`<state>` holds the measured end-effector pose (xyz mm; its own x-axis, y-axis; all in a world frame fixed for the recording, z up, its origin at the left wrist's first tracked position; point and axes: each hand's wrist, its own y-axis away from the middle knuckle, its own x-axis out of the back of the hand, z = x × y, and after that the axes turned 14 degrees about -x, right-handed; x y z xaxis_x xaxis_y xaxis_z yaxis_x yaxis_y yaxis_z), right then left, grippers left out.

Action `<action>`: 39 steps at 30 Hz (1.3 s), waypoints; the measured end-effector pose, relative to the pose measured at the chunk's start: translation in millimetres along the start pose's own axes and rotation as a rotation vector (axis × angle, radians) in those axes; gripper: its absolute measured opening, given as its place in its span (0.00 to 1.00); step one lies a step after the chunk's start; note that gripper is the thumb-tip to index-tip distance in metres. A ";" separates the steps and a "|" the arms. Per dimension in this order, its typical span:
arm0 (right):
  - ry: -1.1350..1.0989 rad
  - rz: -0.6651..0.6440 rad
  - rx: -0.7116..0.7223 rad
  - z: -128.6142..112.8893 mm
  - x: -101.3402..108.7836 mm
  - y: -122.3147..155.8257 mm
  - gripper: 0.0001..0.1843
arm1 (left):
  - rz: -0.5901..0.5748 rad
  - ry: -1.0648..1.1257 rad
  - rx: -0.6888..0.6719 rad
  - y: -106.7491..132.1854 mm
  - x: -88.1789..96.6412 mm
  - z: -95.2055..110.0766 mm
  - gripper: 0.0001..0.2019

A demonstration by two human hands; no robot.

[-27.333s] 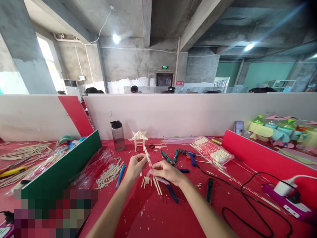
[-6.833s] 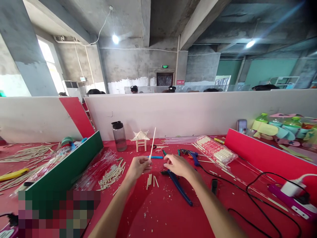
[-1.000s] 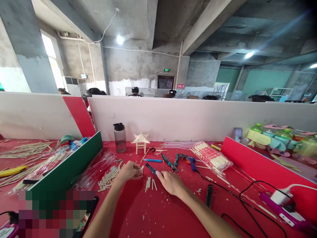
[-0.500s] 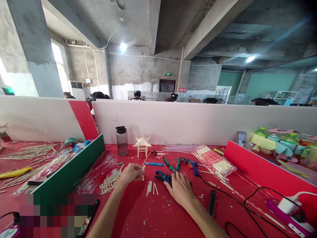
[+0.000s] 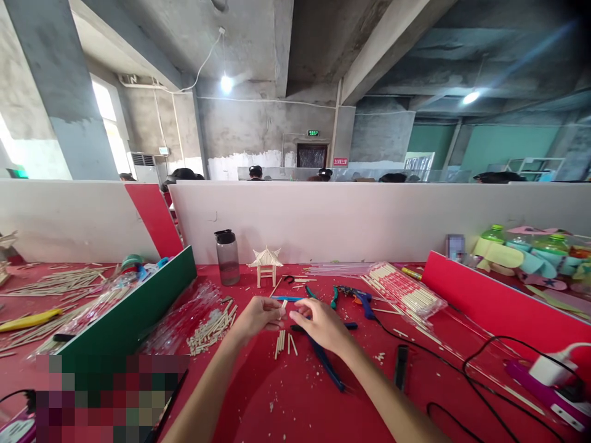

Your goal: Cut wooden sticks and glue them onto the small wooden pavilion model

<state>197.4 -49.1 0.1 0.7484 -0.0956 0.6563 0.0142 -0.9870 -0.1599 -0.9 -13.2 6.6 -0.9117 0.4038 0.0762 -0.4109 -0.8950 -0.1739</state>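
My left hand (image 5: pixel 259 318) pinches a short pale wooden stick (image 5: pixel 284 304) between thumb and fingertips, above the red tabletop. Facing it, just to the right, my right hand (image 5: pixel 323 323) has its thumb and forefinger a little apart, with nothing visible between them. Below the right hand lies a dark blue hand tool (image 5: pixel 325 362) with long handles, partly covered by that hand. Several cut sticks (image 5: pixel 281 344) lie in front of both hands. A heap of short stick pieces (image 5: pixel 210 332) is left of my left hand. Behind stands a small stick-built pavilion (image 5: pixel 266 267) with a peaked roof.
A water bottle (image 5: pixel 227 258) stands near the white partition (image 5: pixel 323 221). Green-handled pliers (image 5: pixel 334 296), a blue glue gun (image 5: pixel 364 303) and bagged sticks (image 5: pixel 410 292) lie to the right. Green (image 5: pixel 133 301) and red (image 5: pixel 498 301) boards flank the workspace; a black cable (image 5: pixel 415 344) crosses the right side.
My right hand has left the dark blue tool and moved up and left towards my left hand. The tool now lies turned, handles towards me. My left hand has shifted right with the stick.
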 end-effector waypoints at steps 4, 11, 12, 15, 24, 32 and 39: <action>-0.514 -0.181 -0.097 3.3 -16.2 -22.2 0.22 | -0.039 0.012 -0.013 -0.1 -7.5 -3.4 0.24; -0.801 -0.193 -0.285 11.9 -29.5 -16.8 0.24 | -0.062 -0.027 -0.008 -5.8 -15.6 -14.0 0.26; -0.811 -0.188 -0.291 12.2 -28.6 -16.3 0.24 | -0.062 -0.032 -0.010 -6.5 -17.1 -14.8 0.26; -0.814 -0.171 -0.303 14.2 -23.8 -18.0 0.24 | -0.073 -0.100 -0.038 -6.5 -18.7 -14.1 0.26; -0.793 -0.321 -0.328 13.3 -3.0 -15.4 0.25 | -0.298 -0.592 -0.438 8.5 -9.7 8.9 0.31; -0.820 -0.351 -0.325 11.3 -5.9 -14.1 0.24 | -0.306 -0.775 -0.579 10.2 -10.3 12.1 0.25; -0.876 -0.315 -0.307 5.8 -13.5 -10.8 0.24 | -0.274 -0.808 -0.553 10.7 -10.7 13.4 0.25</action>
<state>191.0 -36.4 -11.3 0.9690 0.1852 -0.1634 0.2175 -0.9533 0.2094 4.4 -29.7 17.1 -0.5993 0.1496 0.7864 -0.7339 -0.4952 -0.4650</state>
